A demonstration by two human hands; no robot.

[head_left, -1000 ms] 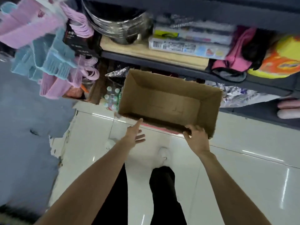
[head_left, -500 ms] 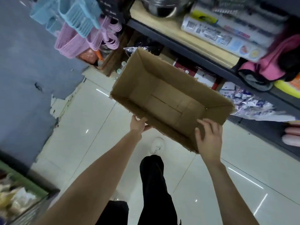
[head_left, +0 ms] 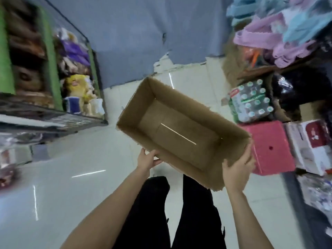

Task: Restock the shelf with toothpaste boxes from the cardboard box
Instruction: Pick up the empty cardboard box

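An open brown cardboard box (head_left: 143, 103) hangs in the air above the white tiled floor, tilted, with nothing inside and light showing through the seam in its bottom. My left hand (head_left: 146, 159) grips the near long wall from below. My right hand (head_left: 237, 170) clasps the near right corner. No toothpaste boxes are in view. My black trouser legs show below the box.
A shelf unit with green posts (head_left: 49, 69) holds packaged goods on the left. On the right stand a pink plastic crate (head_left: 269, 146), a shrink-wrapped pack of bottles (head_left: 251, 103), boxed goods (head_left: 310, 144) and hanging pink and blue plastic racks (head_left: 280, 31). A grey wall (head_left: 143, 33) rises ahead.
The view has swung left, away from the shelf with the toothpaste toward the aisle and grey wall. Both hands still hold the box, carried along with the turn.
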